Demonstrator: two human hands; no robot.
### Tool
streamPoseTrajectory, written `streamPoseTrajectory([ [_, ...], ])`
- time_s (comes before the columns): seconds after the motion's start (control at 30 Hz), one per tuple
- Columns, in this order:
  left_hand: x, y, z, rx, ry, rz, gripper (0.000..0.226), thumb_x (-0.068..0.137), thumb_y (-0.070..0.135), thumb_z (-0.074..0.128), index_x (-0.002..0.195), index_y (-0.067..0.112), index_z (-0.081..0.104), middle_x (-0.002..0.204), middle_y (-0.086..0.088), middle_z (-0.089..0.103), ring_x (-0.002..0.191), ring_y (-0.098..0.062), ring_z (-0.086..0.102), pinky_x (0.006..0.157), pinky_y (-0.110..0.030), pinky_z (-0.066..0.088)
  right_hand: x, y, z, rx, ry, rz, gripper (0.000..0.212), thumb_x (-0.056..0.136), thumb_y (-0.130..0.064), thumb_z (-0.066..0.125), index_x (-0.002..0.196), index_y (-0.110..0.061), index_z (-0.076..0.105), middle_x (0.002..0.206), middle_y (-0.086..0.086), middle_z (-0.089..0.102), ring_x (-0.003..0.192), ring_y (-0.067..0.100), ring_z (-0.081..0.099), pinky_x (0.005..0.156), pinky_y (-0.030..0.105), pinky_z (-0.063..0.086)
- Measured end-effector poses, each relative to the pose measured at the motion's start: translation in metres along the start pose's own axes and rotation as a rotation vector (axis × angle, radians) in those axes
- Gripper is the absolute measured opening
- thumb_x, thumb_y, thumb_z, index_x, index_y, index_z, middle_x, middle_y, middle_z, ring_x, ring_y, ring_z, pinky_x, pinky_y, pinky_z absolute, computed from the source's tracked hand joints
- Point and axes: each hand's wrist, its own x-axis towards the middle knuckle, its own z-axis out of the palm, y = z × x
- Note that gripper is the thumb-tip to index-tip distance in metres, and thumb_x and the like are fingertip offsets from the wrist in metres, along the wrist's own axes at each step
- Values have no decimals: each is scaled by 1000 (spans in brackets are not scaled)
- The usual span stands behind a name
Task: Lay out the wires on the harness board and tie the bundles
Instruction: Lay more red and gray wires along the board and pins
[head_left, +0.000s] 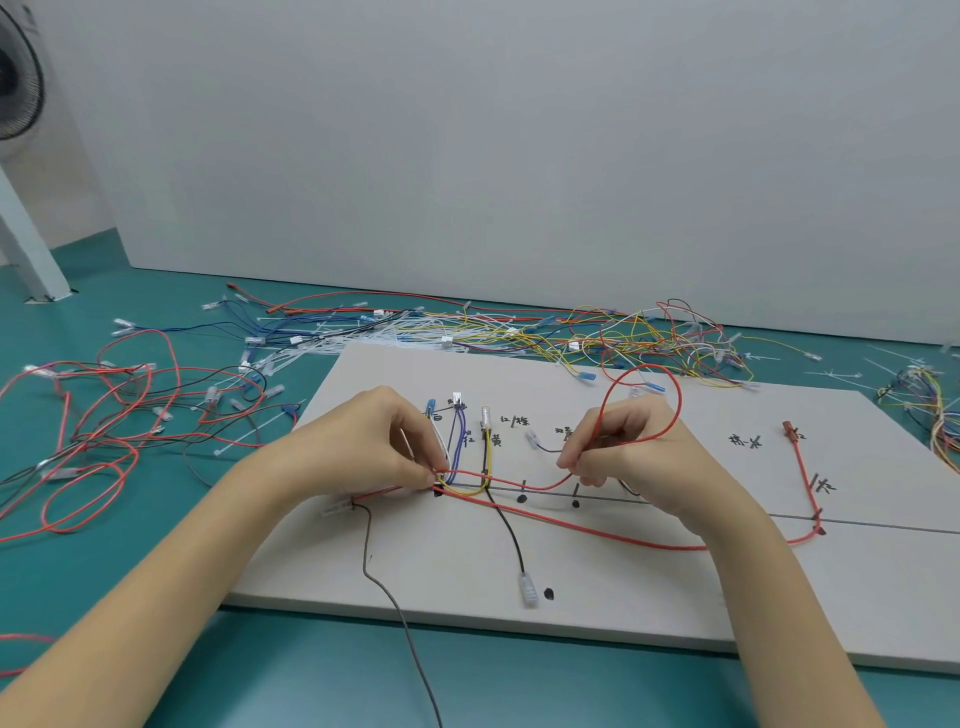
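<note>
**Red wire held across the trunk line, both hands engaged**

Harness board (649, 587) lies flat on the green tabletop (156, 597), directly in front of the person. A drawn trunk line (883, 527) runs left to right across it, with black dots and handwritten marks at the branch points.

The left hand (363, 441) pinches the wires at the left junction of the trunk line, thumb and forefinger closed on the gathered strands where the purple wires (460, 447) and the yellow wire (487, 457) turn into the trunk. The right hand (631, 447) pinches the red wire (519, 480) a little to the right, with a slack loop of it arching above the knuckles. Between the two hands the wire sags along the line, so its long axis already follows the trunk, left to right.

Judgement: the step in hand is routing this wire into the bundle. The free length lies to the right, nearer the right hand, so that hand would draw the slack out while the left anchors the junction.

A second red wire (623, 538) lies lower on the board and rises to a red terminal (788, 428) at the right. A black wire (511, 540) hangs down to a clear connector (528, 590).

No container is in view. Loose stock lies on the tabletop: a mixed wire pile (623, 332) behind the board, with white cable ties (363, 338), and red loops (104, 441) to the left. Whether any bundle is tied yet cannot be told.
</note>
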Motion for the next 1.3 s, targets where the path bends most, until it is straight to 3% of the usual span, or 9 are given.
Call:
streamPoseTrajectory([
  [0.27, 2, -2, 3, -16, 22, -7, 28, 76, 9, 78, 70, 37, 78, 73, 8, 74, 62, -3, 63, 61, -14, 46, 0, -1, 2, -13, -16, 22, 35, 72, 24, 53, 63, -5, 72, 53, 5, 60, 49, 11, 51, 52, 22, 42],
  [0.4, 4, -2, 4, -61, 12, -16, 26, 77, 5, 77, 72, 31, 79, 78, 4, 74, 70, -12, 66, 72, -29, 52, 0, -2, 2, -14, -17, 23, 35, 73, 23, 53, 64, -5, 72, 54, 4, 61, 50, 12, 52, 53, 22, 43],
  [0.67, 7, -6, 7, -39, 6, 8, 28, 78, 5, 73, 78, 31, 80, 68, -4, 64, 66, -22, 56, 67, -30, 43, 0, -2, 1, -2, -42, 32, 35, 72, 23, 53, 65, -5, 73, 53, 3, 61, 53, 15, 54, 54, 21, 45],
  [0.77, 7, -5, 7, -15, -16, 30, 30, 80, 6, 70, 81, 34, 80, 74, -17, 62, 79, -38, 57, 68, -39, 44, 0, -2, 1, -9, -43, 36, 36, 73, 23, 53, 65, -6, 73, 54, 4, 62, 54, 15, 54, 54, 22, 45],
  [0.83, 7, -5, 8, -3, -26, 31, 30, 79, 8, 67, 82, 35, 80, 79, -21, 64, 85, -40, 58, 74, -47, 49, 1, -1, 2, -13, -37, 43, 34, 73, 22, 55, 66, -5, 73, 55, 4, 62, 55, 16, 54, 54, 22, 45],
  [0.97, 6, 0, 16, -1, 37, 15, 14, 65, 38, 67, 71, 33, 78, 78, 4, 65, 69, -22, 60, 68, -43, 51, 2, 2, 3, -32, 6, 48, 30, 76, 19, 59, 67, -7, 73, 53, -1, 62, 50, 10, 53, 52, 19, 45],
  [1.07, 8, -2, 23, 38, 102, 55, 15, 69, 41, 81, 63, 30, 74, 76, 12, 61, 61, -2, 55, 60, -24, 46, 4, 4, 5, -50, 95, 33, 28, 77, 15, 62, 70, -10, 72, 54, 3, 59, 48, 10, 52, 53, 21, 45],
  [1.17, 12, -4, 28, 46, 146, 90, 21, 71, 35, 84, 59, 24, 71, 69, 11, 60, 59, -1, 53, 61, -23, 43, 7, 8, 7, -43, 174, 22, 22, 78, 11, 64, 77, -10, 71, 61, 18, 59, 54, 19, 53, 58, 33, 45],
  [1.3, 16, -4, 31, 11, 143, 38, 24, 70, 36, 85, 59, 19, 71, 64, 6, 65, 55, -3, 53, 59, -28, 45, 12, 11, 10, -18, 258, 17, 20, 78, 10, 66, 84, -9, 68, 56, 6, 57, 55, 21, 56, 56, 31, 48],
])
